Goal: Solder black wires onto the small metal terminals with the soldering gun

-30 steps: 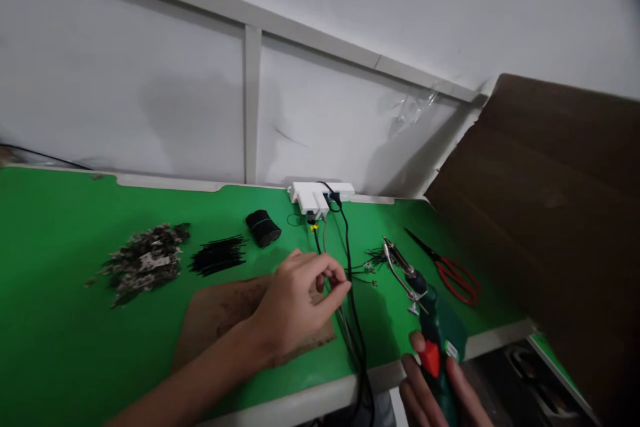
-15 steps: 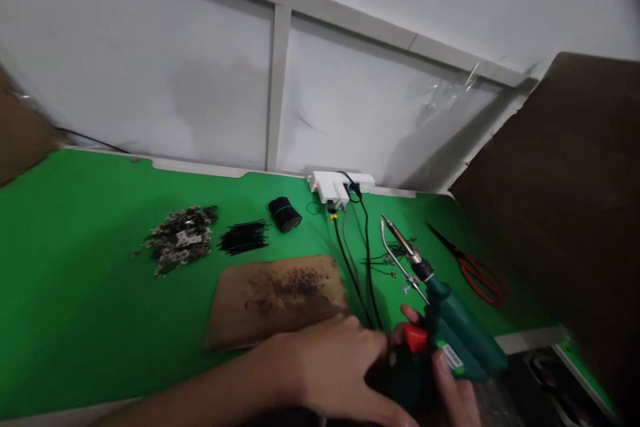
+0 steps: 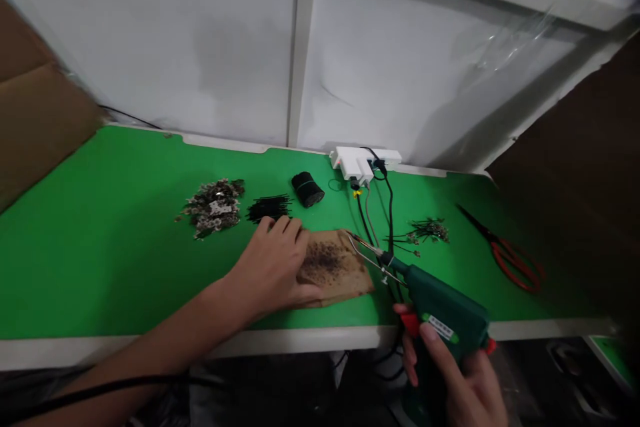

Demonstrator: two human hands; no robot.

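Observation:
My left hand (image 3: 273, 264) lies across the left part of a scorched piece of cardboard (image 3: 345, 274), its thumb along the near side and its fingers bent over the far side. The fingertips are hidden, close to a bundle of short black wires (image 3: 270, 207). My right hand (image 3: 450, 360) is closed round the handle of a green soldering gun (image 3: 445, 294), thumb on its side and a finger by the red trigger (image 3: 410, 324). The gun's tip and its thin curved feed tube point left, over the cardboard's far right corner.
A pile of small metal parts (image 3: 213, 207) lies at the left, beside a banded black wire roll (image 3: 307, 190). Cables run from a white power strip (image 3: 357, 160) toward me. Wired parts (image 3: 430, 230) and red-handled scissors (image 3: 510, 260) lie at the right.
My left hand has moved from beside the soldering gun to the cardboard, which has shifted slightly left. The gun's tip has swung left and down over the cardboard. The view has shifted.

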